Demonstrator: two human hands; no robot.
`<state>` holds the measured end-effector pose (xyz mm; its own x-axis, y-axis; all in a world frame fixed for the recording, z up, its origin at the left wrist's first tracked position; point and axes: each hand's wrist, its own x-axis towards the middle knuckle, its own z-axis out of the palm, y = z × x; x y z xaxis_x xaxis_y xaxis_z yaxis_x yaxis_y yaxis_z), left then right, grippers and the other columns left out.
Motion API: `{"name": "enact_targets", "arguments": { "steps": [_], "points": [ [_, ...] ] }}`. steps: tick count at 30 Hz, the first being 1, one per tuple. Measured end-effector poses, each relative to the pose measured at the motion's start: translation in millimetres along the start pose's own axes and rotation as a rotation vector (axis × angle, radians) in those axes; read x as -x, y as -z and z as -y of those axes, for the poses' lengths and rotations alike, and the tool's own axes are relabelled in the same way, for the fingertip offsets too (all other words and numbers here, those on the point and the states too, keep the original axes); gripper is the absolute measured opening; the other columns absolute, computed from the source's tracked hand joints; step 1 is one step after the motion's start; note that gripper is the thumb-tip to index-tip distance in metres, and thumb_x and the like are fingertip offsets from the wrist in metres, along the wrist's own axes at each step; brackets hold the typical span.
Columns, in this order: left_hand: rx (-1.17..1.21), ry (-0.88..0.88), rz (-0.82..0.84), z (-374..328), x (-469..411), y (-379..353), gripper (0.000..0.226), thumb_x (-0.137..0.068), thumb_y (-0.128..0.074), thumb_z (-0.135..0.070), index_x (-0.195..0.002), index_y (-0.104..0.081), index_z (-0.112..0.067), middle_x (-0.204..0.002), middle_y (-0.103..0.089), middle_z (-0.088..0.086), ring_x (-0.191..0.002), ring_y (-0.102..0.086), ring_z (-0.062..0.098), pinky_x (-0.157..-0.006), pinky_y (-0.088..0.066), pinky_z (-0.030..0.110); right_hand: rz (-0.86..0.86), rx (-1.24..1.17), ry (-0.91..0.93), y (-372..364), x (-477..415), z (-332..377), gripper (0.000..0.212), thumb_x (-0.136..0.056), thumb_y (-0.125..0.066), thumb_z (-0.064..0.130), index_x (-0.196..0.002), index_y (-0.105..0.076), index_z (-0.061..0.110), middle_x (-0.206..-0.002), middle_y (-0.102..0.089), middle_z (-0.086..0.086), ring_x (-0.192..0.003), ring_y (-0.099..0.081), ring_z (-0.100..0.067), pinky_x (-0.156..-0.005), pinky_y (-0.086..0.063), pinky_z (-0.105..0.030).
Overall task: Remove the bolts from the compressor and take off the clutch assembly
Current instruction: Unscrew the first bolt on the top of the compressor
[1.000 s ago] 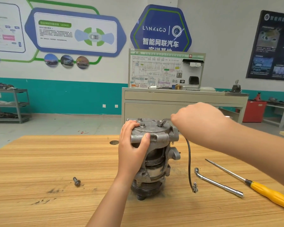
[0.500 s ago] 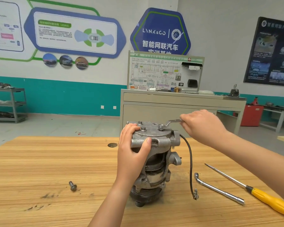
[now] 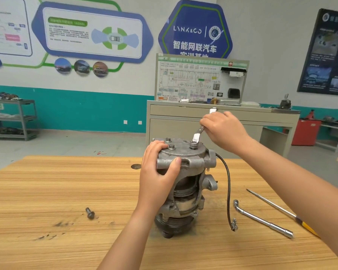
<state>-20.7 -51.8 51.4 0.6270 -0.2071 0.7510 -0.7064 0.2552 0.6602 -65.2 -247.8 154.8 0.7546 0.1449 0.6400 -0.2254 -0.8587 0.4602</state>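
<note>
The fingers [image 3: 208, 121] of the right hand [image 3: 224, 131] are curled round the shank of a ring spanner [image 3: 198, 133], whose ring sits over 1 bolt [image 3: 193, 143] on the top plate of the compressor [image 3: 185, 172]. The left hand [image 3: 158, 172] grips the housing. Its fingers lie together over the rim and its thumb [image 3: 176, 162] is pressed against a side lug. The compressor stands upright near the middle of the wooden table [image 3: 47, 191], with its pulley and clutch end [image 3: 172, 225] facing down.

To do this step well, I judge the ring should be seated fully and squarely on the bolt head before any pull. The handle slopes upward, so a tilted ring could slip and round the corners. The pull should be steady and level, with the left hand bracing against it, because the tall body could twist or tip on its narrow base.

Counted: 1 compressor and 3 bolts seated in the top plate, 1 under the spanner and 2 others [image 3: 169, 143] just beside the left fingertips. There is 1 loose bolt [image 3: 90, 213] on the table to the left. The 3 tools are the spanner in hand, 1 L-shaped socket wrench [image 3: 261, 220] and 1 screwdriver [image 3: 271, 204] with a yellow handle, both lying to the right. 1 black cable [image 3: 228, 188] hangs from the housing.
</note>
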Motion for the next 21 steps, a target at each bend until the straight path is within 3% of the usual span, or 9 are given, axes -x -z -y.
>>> {"name": "enact_targets", "arguments": {
  "steps": [2,4,5,8,10,12,14,17,21],
  "points": [
    [0.005,0.006,-0.008,0,0,-1,0.033,-0.073,-0.052,-0.049,-0.103,-0.051,-0.037,-0.12,-0.047,-0.029,-0.12,-0.036,-0.016,-0.093,-0.025,-0.002,-0.032,-0.017,-0.029,6,12,-3,0.016,-0.093,-0.05,0.006,-0.098,-0.063,-0.002,-0.095,-0.065,-0.017,-0.092,-0.059,-0.033,-0.072,-0.044,-0.043],
    [0.003,0.015,-0.012,0,1,-2,0.028,-0.076,-0.056,-0.041,-0.103,-0.051,-0.036,-0.12,-0.046,-0.029,-0.119,-0.036,-0.017,-0.093,-0.025,-0.002,-0.099,-0.045,-0.052,13,21,0,0.003,-0.08,-0.064,-0.005,-0.082,-0.064,-0.005,-0.075,-0.063,-0.019,-0.07,-0.061,-0.034,-0.054,-0.048,-0.038],
    [-0.001,0.017,-0.013,0,1,-3,0.027,-0.077,-0.056,-0.037,-0.103,-0.051,-0.036,-0.12,-0.046,-0.029,-0.118,-0.036,-0.018,-0.093,-0.025,-0.002,-0.109,-0.044,-0.055,16,23,2,0.005,-0.076,-0.067,-0.008,-0.079,-0.063,-0.005,-0.07,-0.062,-0.019,-0.064,-0.061,-0.034,-0.051,-0.048,-0.037],
    [-0.011,0.021,-0.007,-1,1,-1,0.026,-0.078,-0.055,-0.034,-0.103,-0.051,-0.036,-0.12,-0.046,-0.029,-0.118,-0.036,-0.018,-0.093,-0.025,-0.002,-0.077,-0.047,-0.111,21,25,4,0.005,-0.088,-0.056,-0.001,-0.088,-0.059,-0.005,-0.074,-0.062,-0.02,-0.067,-0.06,-0.037,-0.058,-0.045,-0.039],
    [-0.02,0.022,-0.003,-2,1,-1,0.025,-0.078,-0.055,-0.034,-0.103,-0.051,-0.037,-0.12,-0.046,-0.029,-0.118,-0.036,-0.018,-0.093,-0.025,-0.002,-0.088,-0.117,-0.331,32,23,-5,0.023,-0.099,-0.037,0.015,-0.102,-0.052,-0.003,-0.083,-0.062,-0.023,-0.077,-0.059,-0.039,-0.063,-0.041,-0.042],
    [-0.024,0.026,-0.005,-3,1,-1,0.025,-0.078,-0.054,-0.034,-0.103,-0.05,-0.037,-0.12,-0.046,-0.03,-0.118,-0.036,-0.018,-0.094,-0.025,-0.002,-0.114,-0.358,-0.55,53,18,-19,0.028,-0.101,-0.03,0.023,-0.102,-0.046,-0.001,-0.086,-0.059,-0.026,-0.079,-0.057,-0.043,-0.064,-0.042,-0.045],
    [-0.023,0.028,-0.007,-4,1,-1,0.024,-0.079,-0.055,-0.034,-0.103,-0.05,-0.037,-0.12,-0.046,-0.029,-0.12,-0.037,-0.016,-0.095,-0.025,-0.001,-0.144,-0.43,-0.583,78,19,-24,0.027,-0.101,-0.029,0.024,-0.101,-0.044,0.002,-0.08,-0.055,-0.02,-0.073,-0.055,-0.041,-0.061,-0.041,-0.044],
    [-0.026,0.013,-0.016,-2,1,-2,0.023,-0.086,-0.06,-0.024,-0.103,-0.051,-0.037,-0.121,-0.046,-0.028,-0.12,-0.037,-0.015,-0.096,-0.026,0.0,0.083,-0.236,-0.438,109,30,-9,0.022,-0.1,-0.031,0.025,-0.107,-0.044,0.01,-0.068,-0.049,-0.008,-0.057,-0.047,-0.026,-0.051,-0.036,-0.033],
    [-0.034,0.015,-0.02,-2,1,-1,0.024,-0.088,-0.06,-0.02,-0.103,-0.051,-0.037,-0.121,-0.046,-0.028,-0.118,-0.037,-0.016,-0.095,-0.026,-0.001,0.342,0.065,-0.318,124,48,25,0.009,-0.098,-0.033,0.02,-0.09,-0.038,0.021,-0.064,-0.04,0.0,-0.051,-0.035,-0.016,-0.044,-0.029,-0.025]
  ]
}}
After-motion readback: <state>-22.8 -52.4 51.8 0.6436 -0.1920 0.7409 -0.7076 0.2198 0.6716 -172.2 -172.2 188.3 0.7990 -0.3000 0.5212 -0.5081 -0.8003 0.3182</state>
